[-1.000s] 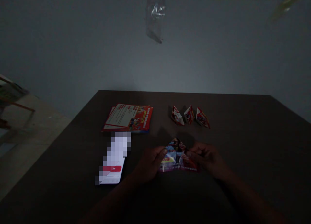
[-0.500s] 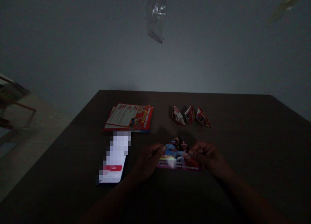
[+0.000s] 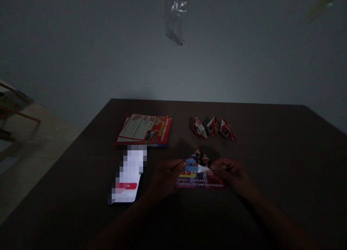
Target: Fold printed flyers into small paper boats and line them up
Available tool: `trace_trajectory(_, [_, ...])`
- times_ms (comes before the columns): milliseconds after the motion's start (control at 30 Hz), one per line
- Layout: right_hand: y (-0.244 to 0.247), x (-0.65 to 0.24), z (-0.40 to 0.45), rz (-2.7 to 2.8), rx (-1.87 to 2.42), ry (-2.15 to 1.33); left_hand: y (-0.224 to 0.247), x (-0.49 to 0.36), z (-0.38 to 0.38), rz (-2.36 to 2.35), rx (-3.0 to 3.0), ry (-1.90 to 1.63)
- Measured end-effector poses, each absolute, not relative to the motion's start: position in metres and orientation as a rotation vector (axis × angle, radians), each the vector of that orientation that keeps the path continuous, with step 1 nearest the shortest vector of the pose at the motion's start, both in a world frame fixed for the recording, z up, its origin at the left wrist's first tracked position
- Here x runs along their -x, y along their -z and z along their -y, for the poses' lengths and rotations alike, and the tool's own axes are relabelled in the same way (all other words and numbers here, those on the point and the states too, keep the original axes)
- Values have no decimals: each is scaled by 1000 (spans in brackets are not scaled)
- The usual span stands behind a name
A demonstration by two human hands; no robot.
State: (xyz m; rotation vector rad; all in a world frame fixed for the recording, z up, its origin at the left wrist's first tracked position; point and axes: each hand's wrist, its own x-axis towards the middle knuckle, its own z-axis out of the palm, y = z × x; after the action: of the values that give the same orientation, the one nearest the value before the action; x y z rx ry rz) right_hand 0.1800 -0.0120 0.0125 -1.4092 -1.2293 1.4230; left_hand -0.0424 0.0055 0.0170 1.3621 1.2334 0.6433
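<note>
A glossy printed flyer (image 3: pixel 199 174), folded to a peak at its top, is held just above the dark table. My left hand (image 3: pixel 168 177) pinches its left side between thumb and fingers. On the opposite side, my right hand (image 3: pixel 234 176) grips the slanting edge the same way. Pink shows along the flyer's lower edge, with pictured people above and a band of print below. Both hands partly cover its sides. Beyond the hands stand three small folded paper boats, the left one (image 3: pixel 200 128), the middle one (image 3: pixel 213 126) and the right one (image 3: pixel 227 130), red and white.
A stack of red and white flyers (image 3: pixel 143 129) lies at the back left of the table (image 3: pixel 284 152). In front of it rests a lit phone (image 3: pixel 126 186), close to my left forearm. A clear plastic bag (image 3: pixel 176 17) hangs on the wall behind.
The flyer has tilted slightly, so its glare has shrunk and large print now shows at its left. Both hands keep their hold. The whole view has shifted a little.
</note>
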Motion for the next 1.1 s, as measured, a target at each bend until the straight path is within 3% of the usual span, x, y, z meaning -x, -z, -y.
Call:
trace_trajectory(267, [-13, -182, 9, 1156, 1506, -1419, -13, 42, -7, -1298, -1398, -610])
trace_trajectory(533, [-8, -184, 7, 1327, 1651, -1349, -8, 43, -10, -1413, -1668, -885])
trace_trajectory(867, [-27, -199, 9, 2027, 1730, -709, -5, 44, -8, -1256, -2126, -836])
trace_trajectory(1100, [-17, -194, 12, 2368, 1326, -608, -10, 39, 1, -1094, -2280, -609])
